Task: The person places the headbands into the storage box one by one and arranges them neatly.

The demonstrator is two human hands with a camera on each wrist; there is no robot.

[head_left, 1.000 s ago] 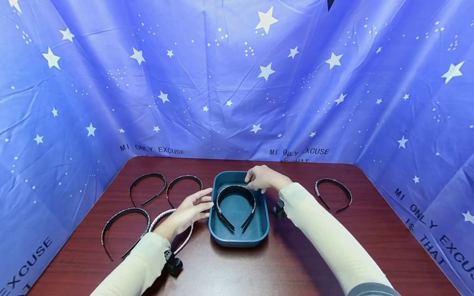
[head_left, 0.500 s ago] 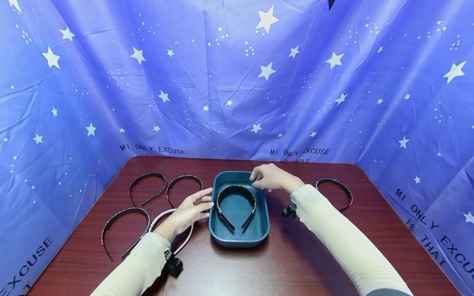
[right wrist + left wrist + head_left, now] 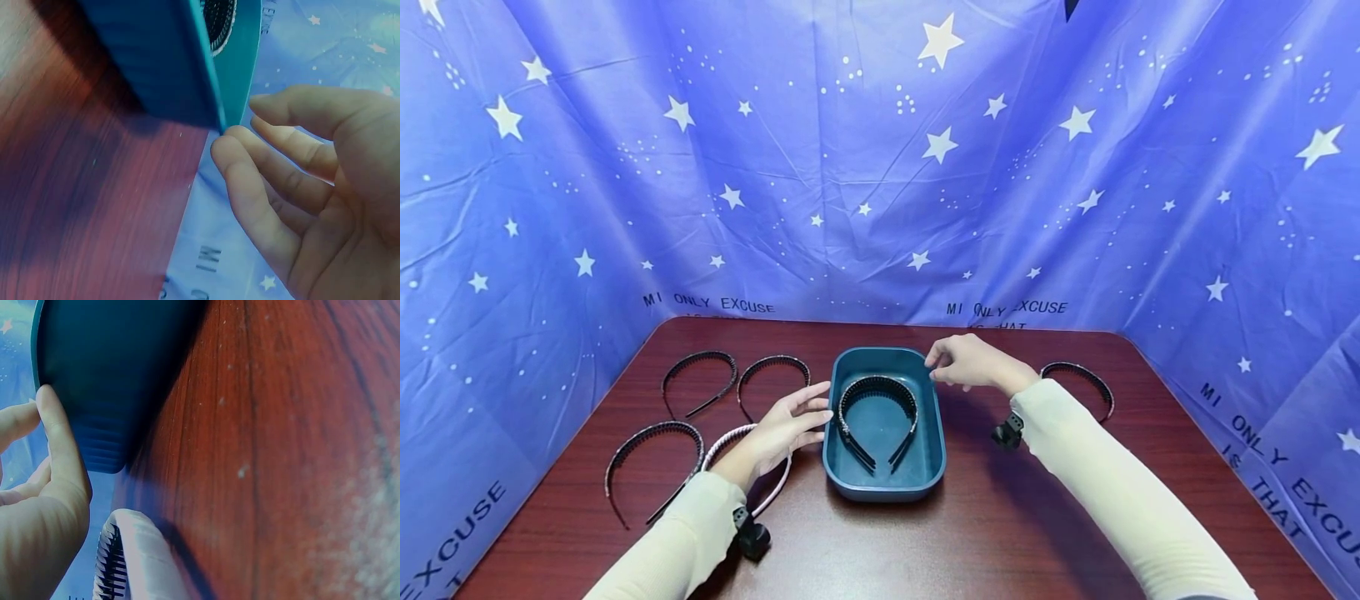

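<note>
A deep blue-green plastic box (image 3: 883, 490) stands mid-table, with black toothed headbands (image 3: 877, 384) nested together inside, their ends toward the person. My left hand (image 3: 775, 435) is at the box's left side, fingers extended; in the left wrist view, its thumb tip lies against the box wall (image 3: 119, 375) near the rim. Under that hand lies a pale pink wrapped headband (image 3: 147, 556), partly hidden by it in the head view. Just off the box's far right corner hovers my right hand (image 3: 976, 364), fingers loosely bent and nothing between them.
Several dark toothed headbands lie on the left of the table, among them a front one (image 3: 655, 429) and a back one (image 3: 700, 357). Another dark headband (image 3: 1078, 371) lies at the right, partly behind the right forearm. A starry blue curtain (image 3: 880, 167) encloses the table's far sides.
My right hand has moved right, from over the box's far end to outside its right rim. The left hand, box and headbands stay where they were.
</note>
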